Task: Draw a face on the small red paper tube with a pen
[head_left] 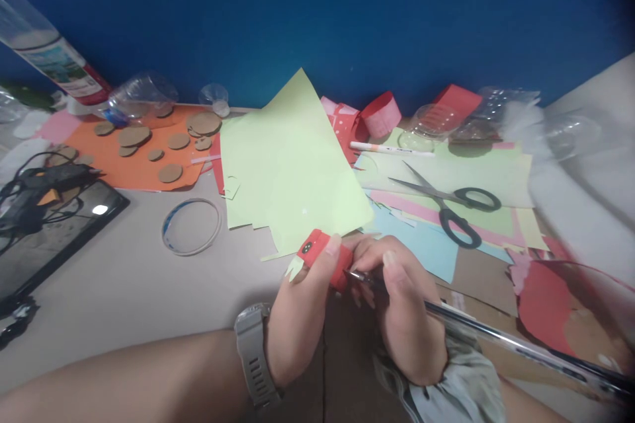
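Note:
My left hand point(302, 310), with a grey watch on its wrist, grips a small red paper piece point(315, 246) between thumb and fingers. A dark round spot like an eye and a pale green paper bit point(294, 269) show on its left side. In my right hand point(404, 307) is a clear pen with a black end point(476, 328), its tip touching the right side of the red piece. Just beyond both hands lies a large light green sheet point(292, 165). Some fingertips are hidden behind the red piece.
Black-handled scissors point(444, 197) rest on coloured papers at right, near a white marker point(391, 149). A tape ring point(191, 227), cardboard discs on orange paper point(106, 168) and a dark phone or tablet point(59, 238) are at left. Plastic bottles line the blue wall point(317, 13).

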{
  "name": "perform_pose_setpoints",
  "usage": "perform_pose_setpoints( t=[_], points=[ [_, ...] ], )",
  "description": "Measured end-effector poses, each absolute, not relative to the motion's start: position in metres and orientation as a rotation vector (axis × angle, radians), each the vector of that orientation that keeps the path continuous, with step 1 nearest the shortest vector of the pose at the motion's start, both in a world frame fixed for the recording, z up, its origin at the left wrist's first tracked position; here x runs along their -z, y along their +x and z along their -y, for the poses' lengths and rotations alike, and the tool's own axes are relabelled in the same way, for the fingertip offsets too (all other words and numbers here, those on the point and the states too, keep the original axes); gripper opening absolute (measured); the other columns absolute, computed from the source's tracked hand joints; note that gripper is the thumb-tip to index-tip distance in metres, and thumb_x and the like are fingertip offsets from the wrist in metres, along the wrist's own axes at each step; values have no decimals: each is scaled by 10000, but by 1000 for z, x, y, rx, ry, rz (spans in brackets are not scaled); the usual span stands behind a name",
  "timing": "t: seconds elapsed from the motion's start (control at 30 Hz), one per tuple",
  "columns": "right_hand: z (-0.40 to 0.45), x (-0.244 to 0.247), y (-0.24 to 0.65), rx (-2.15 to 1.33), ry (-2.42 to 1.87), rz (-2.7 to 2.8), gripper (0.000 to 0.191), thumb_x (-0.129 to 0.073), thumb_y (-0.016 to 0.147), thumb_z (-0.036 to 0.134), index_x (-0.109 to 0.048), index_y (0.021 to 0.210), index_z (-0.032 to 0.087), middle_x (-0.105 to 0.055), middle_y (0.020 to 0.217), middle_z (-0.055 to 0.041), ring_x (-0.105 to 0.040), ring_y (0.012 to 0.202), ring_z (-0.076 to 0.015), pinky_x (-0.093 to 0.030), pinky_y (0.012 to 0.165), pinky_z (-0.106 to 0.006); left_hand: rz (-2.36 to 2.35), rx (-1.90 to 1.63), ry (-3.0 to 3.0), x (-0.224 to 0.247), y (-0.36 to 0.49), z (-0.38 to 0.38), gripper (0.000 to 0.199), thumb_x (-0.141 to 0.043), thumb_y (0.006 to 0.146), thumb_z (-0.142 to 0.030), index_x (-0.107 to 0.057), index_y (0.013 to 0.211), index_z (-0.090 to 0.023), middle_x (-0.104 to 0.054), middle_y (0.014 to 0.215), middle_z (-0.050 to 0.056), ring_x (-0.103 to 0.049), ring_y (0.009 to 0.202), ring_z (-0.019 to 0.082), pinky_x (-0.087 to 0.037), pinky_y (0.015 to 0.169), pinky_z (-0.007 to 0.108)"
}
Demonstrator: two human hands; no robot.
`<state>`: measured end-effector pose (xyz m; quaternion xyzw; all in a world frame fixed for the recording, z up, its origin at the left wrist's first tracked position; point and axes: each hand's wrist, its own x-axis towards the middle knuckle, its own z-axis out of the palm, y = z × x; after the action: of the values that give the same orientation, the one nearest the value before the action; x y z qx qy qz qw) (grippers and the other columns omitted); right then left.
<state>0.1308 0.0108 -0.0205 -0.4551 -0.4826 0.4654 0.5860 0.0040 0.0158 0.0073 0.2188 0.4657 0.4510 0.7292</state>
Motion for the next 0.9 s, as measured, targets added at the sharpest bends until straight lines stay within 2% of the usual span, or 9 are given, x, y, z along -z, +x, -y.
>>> perform_pose_setpoints(
  t=[0.07,0.17,0.4,0.57,0.73,0.9],
  points=[
    [-11,21,131,-1085,-1068,1120,561,-697,1218,725,-726,867,289,-793,856,-37,-729,700,-240,-588,599,-366,-1046,-960,518,-7,3,-15,383,-674,1173,-485,-712,868,-257,-672,875,23,-595,942,272,-474,968,450],
    [-10,22,132,-1093,-1092,1114,562,-676,1230,717,-728,878,283,-777,858,-32,-654,640,-213,-534,548,-352,-1025,-952,521,-7,2,-15,462,-614,1206,-505,-695,822,-261,-682,838,28,-619,913,272,-482,961,451],
    [-6,26,139,-1054,-1077,1255,457,-595,1313,564,-732,970,294,-751,905,-18,-630,685,-216,-509,599,-368,-987,-993,467,-7,3,-14,465,-632,1218,-468,-567,802,-274,-554,840,-9,-517,867,224,-466,890,395],
    [-7,27,140,-1027,-1108,1299,457,-571,1327,550,-726,982,293,-737,877,-2,-576,644,-205,-497,603,-371,-991,-993,472,-4,4,-15,477,-626,1223,-490,-582,800,-275,-568,831,-5,-536,865,229,-474,880,395],
    [-8,27,140,-997,-1083,1348,463,-591,1324,525,-697,945,283,-700,853,2,-597,684,-211,-505,660,-390,-1040,-994,459,-3,3,-14,459,-663,1203,-504,-618,808,-275,-585,841,5,-548,875,240,-498,881,402],
    [-7,28,141,-1053,-1066,1309,416,-575,1337,467,-729,997,282,-747,927,-9,-615,724,-205,-483,652,-378,-1040,-986,465,-4,3,-13,491,-671,1199,-509,-586,772,-281,-568,818,-1,-540,859,239,-504,877,405]
  ],
)
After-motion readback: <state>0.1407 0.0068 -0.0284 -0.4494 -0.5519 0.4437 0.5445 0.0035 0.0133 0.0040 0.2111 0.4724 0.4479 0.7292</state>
